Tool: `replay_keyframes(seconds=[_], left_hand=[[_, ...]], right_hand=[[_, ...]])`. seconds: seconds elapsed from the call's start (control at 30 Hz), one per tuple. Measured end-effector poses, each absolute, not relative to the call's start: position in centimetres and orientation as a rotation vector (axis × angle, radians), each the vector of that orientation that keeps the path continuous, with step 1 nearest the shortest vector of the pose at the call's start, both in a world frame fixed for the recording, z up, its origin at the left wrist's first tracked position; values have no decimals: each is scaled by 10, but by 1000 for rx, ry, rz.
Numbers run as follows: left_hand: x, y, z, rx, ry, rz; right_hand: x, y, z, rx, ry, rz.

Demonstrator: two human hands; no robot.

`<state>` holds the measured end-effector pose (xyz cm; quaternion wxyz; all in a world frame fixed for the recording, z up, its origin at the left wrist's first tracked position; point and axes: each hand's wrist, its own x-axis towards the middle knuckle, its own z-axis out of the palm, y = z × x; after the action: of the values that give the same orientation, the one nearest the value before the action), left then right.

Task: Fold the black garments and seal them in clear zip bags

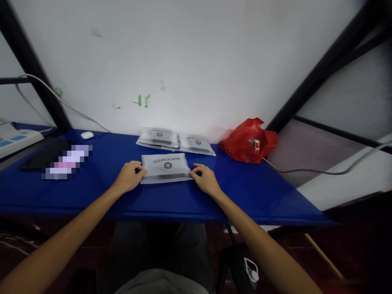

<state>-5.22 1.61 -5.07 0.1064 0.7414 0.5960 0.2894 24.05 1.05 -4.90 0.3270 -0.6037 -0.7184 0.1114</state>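
A frosted zip bag printed ROCKBROS lies flat on the blue table, its lettering upside down to me. Something dark shows inside along its near edge. My left hand pinches the bag's left edge between thumb and fingers. At the opposite side, my right hand pinches the right edge the same way. Just behind lie more frosted bags of the same print: a left stack and a right one, overlapping near the wall.
A red plastic bag with a can in it sits at the back right, a cable beside it. Toward the left are a white earbud case, a dark tablet-like object, a blurred-out patch and a power strip. Black frame posts flank the table.
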Motion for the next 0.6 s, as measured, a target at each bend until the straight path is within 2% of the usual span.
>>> replay_keyframes(seconds=[0.37,0.6], left_hand=[[-45,6,-48,2236,1857,916],[-35,-28,-19,2488,2055,511]], right_hand=[[243,6,-51,-1528,-1893,244],[233,25,-54,-1480,-2013,186]])
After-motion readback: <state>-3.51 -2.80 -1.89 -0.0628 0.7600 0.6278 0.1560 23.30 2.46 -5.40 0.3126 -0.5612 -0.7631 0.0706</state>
